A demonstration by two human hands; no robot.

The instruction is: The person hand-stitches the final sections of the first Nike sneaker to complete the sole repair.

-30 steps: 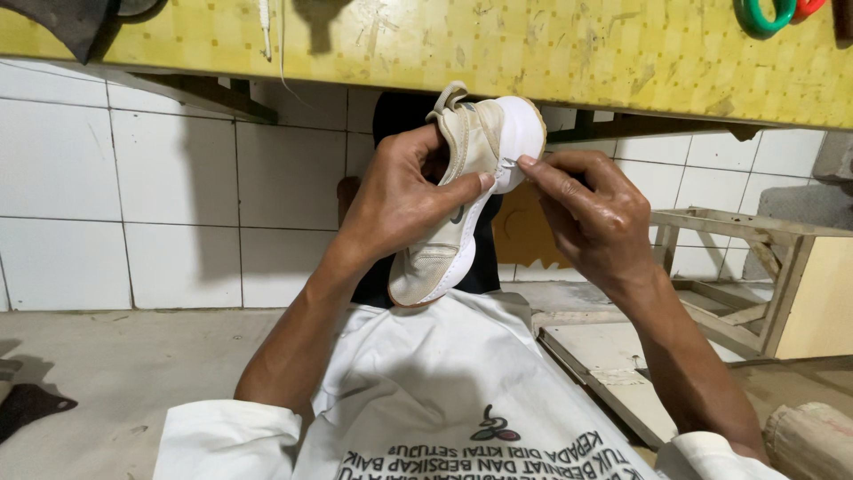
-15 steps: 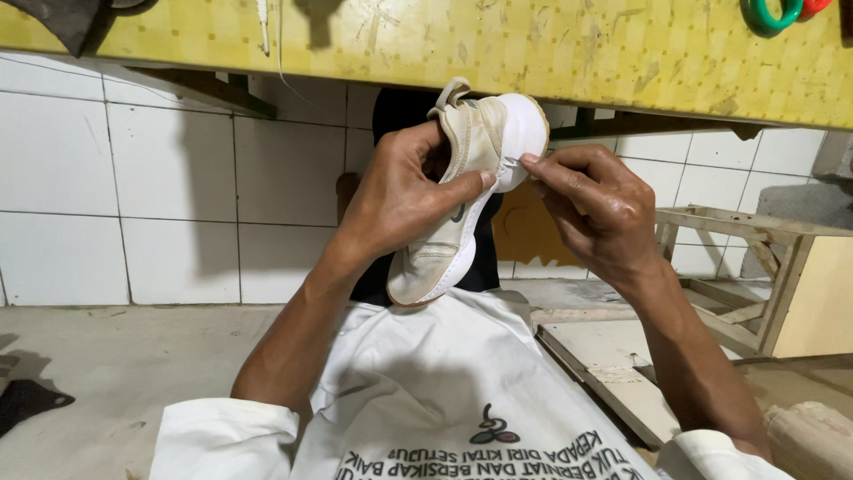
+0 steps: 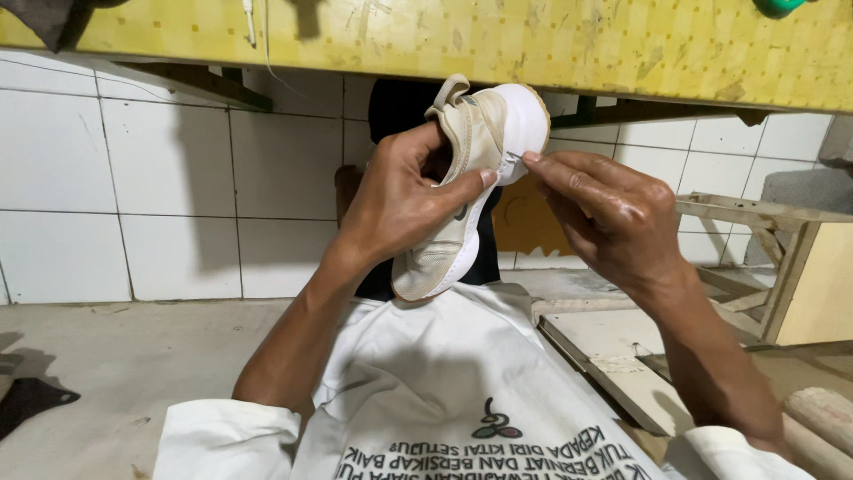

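Held up at chest height, in front of a white tiled wall point(image 3: 160, 196) and just under a scuffed yellow board point(image 3: 533, 44): a cream and white shoe point(image 3: 471, 178), heel uppermost with its pull loop at the top, toe pointing down toward a white shirt point(image 3: 426, 391). Wrapped around the shoe's upper from the left, the left hand point(image 3: 400, 200), fingers curled behind, thumb pressed flat across the side near a small dark mark. Brought in from the right, the right hand point(image 3: 604, 213), thumb and forefinger pressed together in a pinch on a small pale tab or thread at the edge of the white sole near the heel; too small to tell which. No packages or signs in sight; only dark print in curved rows on the shirt front, upside down from this view, with a small dark and green emblem above it. Behind the shoe, a dark shape mostly hidden by hands and shoe, not identifiable. At the right, a pale wooden frame point(image 3: 782, 240) and flat boards point(image 3: 604, 356), partly cut off by the right forearm and the picture's edge. At the top right, a green object point(image 3: 780, 7) cropped to a sliver. At the top left, a dark cloth point(image 3: 53, 16) hanging over the yellow board, also cropped. Low on the left, a dark scrap point(image 3: 31, 400) on the grey floor point(image 3: 133, 356), its shape unclear.
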